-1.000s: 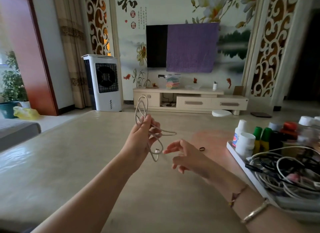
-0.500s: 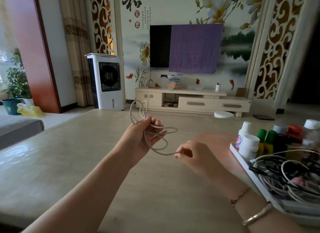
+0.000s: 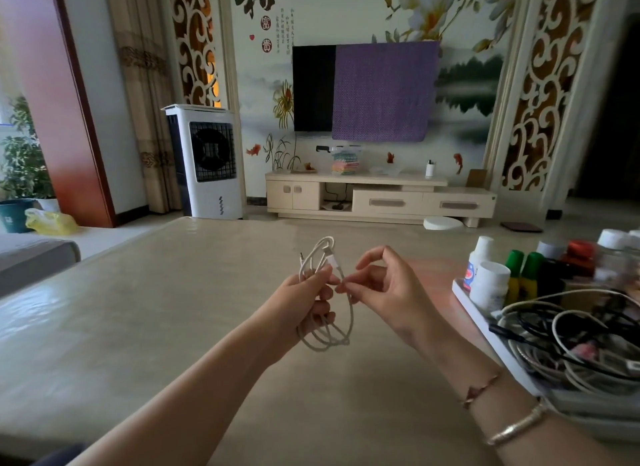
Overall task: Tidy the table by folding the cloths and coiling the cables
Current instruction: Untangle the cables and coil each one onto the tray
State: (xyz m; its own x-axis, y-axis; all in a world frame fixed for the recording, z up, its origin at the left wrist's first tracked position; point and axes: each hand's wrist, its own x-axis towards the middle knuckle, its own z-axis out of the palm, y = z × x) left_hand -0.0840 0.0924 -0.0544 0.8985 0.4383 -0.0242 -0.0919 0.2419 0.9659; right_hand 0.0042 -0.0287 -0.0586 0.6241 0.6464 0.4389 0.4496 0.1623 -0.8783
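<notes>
A thin white cable [image 3: 325,337] is gathered into several loops above the beige table [image 3: 138,327]. My left hand [image 3: 304,302] grips the bundle at its middle, loops sticking out above and hanging below the fist. My right hand [image 3: 384,289] is just to the right, thumb and forefinger pinching a strand of the cable next to its white plug, the other fingers raised. No cloth shows on the table.
A white tray [image 3: 485,330] at the right table edge holds a tangle of black and white cables [image 3: 571,341] and several bottles [image 3: 488,285]. Beyond the table stand a white air cooler [image 3: 207,160] and a TV cabinet [image 3: 381,198].
The loose loop has been drawn into the bundle. My right hand moved left and up to the left hand, which turned so that the loops hang below it.
</notes>
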